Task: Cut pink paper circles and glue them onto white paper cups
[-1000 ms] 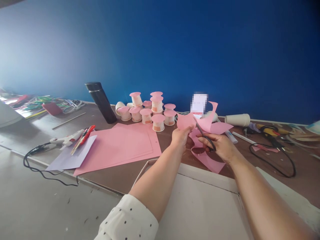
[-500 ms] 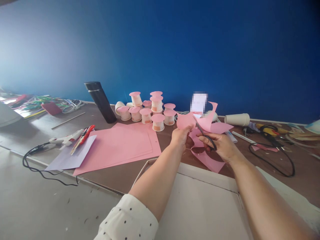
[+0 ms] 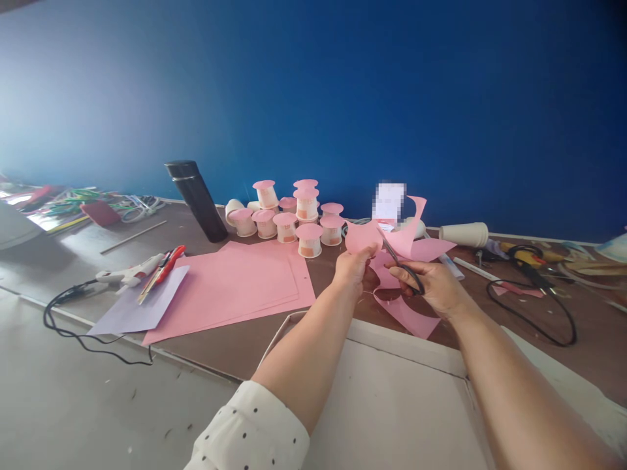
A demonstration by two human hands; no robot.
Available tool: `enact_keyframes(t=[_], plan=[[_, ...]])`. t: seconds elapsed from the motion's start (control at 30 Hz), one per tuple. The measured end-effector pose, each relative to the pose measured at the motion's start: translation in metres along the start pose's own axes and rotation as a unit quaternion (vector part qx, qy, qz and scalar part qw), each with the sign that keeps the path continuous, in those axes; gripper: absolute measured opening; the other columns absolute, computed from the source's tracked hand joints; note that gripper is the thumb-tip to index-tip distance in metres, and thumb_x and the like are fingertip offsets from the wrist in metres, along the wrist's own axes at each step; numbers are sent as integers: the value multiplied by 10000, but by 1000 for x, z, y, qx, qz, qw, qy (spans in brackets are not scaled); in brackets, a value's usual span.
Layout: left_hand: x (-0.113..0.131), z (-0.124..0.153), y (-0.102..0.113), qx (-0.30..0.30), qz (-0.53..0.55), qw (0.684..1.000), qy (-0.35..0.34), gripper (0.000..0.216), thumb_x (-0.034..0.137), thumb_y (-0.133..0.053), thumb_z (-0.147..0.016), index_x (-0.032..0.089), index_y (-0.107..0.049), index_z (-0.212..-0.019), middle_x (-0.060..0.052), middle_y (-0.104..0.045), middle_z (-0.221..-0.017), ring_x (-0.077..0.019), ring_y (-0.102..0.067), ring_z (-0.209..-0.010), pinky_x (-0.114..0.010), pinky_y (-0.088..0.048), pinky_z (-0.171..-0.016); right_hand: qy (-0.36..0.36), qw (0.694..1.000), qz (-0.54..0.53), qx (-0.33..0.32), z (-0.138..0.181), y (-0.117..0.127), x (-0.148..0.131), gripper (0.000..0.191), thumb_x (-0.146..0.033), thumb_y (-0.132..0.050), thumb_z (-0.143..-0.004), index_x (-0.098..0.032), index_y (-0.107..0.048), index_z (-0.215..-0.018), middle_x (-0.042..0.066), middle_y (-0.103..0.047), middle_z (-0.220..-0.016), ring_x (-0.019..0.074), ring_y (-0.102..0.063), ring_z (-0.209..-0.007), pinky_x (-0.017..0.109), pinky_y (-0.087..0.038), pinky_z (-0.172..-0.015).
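Only partly in view: scissors [image 3: 390, 249]

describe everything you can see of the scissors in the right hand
The slim, dark scissors with curved black handles are gripped by the person's bare right hand, whose fingers hide part of the handles. The narrow blades look like metal; the handle material cannot be told. They slant up and to the left, tips at the edge of the curved pink paper piece pinched in the bare left hand. How far the blades are open is too small to tell.
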State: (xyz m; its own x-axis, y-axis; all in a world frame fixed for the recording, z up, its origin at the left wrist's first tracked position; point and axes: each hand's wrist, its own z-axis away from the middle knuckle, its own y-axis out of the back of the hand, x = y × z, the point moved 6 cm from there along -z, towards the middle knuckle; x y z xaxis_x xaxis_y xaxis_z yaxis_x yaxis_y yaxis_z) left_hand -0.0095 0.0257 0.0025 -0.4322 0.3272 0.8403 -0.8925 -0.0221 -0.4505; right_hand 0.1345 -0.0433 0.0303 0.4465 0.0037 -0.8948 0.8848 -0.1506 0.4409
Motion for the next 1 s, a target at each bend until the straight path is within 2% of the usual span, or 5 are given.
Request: enact_keyframes(t=[0.4, 1.0], plan=[[0, -2, -1, 2, 3, 1000, 0, 218, 179, -734, -747, 160, -545, -639, 39, -460, -510, -67, -362, -458, -220, -271, -462, -13, 1000, -17, 2, 0, 1, 5, 503, -653, -735, -690, -176, -754, -848, -24, -535, -510, 132, -472, -536, 271, -380, -548], [1, -1, -1, -3, 27, 1000, 8, 216, 162, -763, -730, 148, -554, -676, 32, -490, -582, -55, -393, -495, -203, -283, -480, 0, 1000, -15, 6, -3, 3, 12, 532, -659, -736, -686, -182, -775, -917, -19, -545, -503, 137, -489, -532, 275, -387, -540]])
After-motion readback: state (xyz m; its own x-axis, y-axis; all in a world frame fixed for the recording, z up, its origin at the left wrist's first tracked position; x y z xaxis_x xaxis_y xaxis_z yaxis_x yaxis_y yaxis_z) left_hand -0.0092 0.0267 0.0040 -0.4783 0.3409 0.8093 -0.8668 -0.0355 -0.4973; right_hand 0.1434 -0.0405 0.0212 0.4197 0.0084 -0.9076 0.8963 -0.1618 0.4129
